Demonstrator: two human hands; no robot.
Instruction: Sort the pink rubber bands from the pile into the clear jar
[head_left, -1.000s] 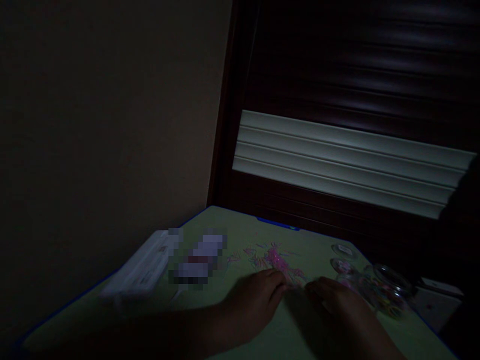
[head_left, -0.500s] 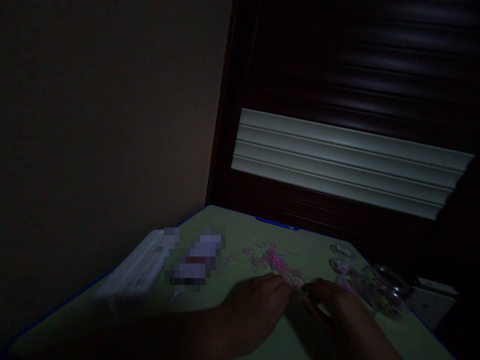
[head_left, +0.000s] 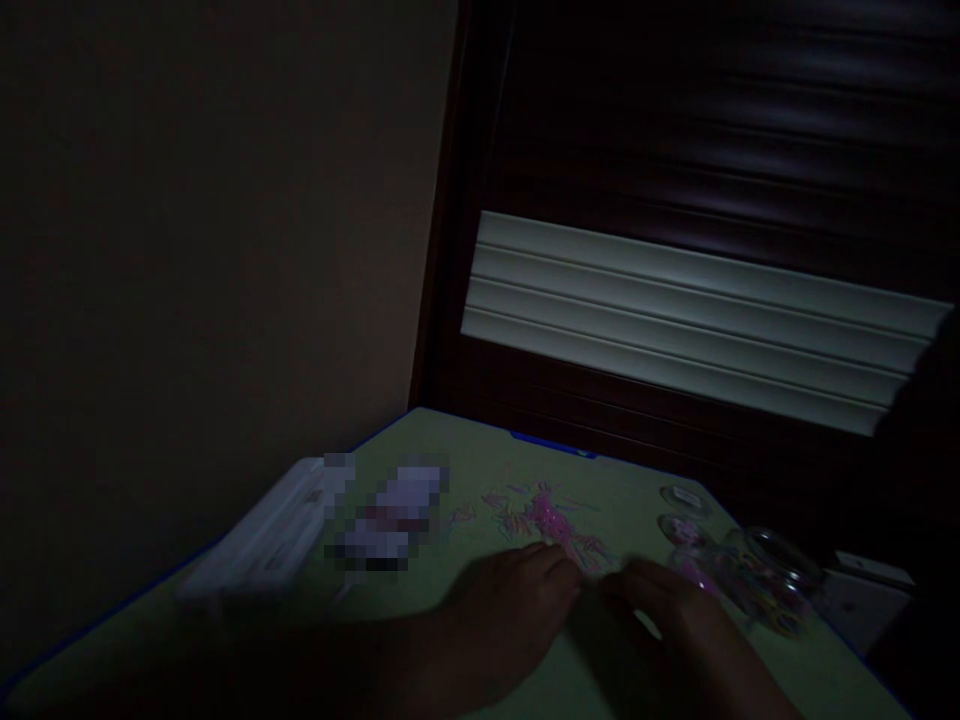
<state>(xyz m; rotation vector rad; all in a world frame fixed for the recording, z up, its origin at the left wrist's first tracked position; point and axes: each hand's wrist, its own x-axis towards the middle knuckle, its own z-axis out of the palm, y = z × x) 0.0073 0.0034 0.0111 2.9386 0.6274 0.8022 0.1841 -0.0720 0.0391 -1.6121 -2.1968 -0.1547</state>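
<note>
In dim light, a loose pile of thin pink strands or small bands (head_left: 551,520) lies on the pale table, with paler pieces scattered around it. My left hand (head_left: 517,605) is closed just in front of the pile, fingers bent and pressed together. Close beside it, my right hand (head_left: 682,620) curls inward with its thumb and fingers pinched. The two sets of fingertips nearly meet. Whatever lies between them is too small and dark to make out.
A clear jar with coloured bands (head_left: 780,590) stands at the right, near small round clear containers (head_left: 684,532). To the left lie a white case (head_left: 259,540) and a blurred-out item (head_left: 397,510). The table (head_left: 465,450) has a blue edge and meets a wall (head_left: 225,250).
The fingers of my right hand have drawn together near the left fingertips. The pile and containers have stayed in place.
</note>
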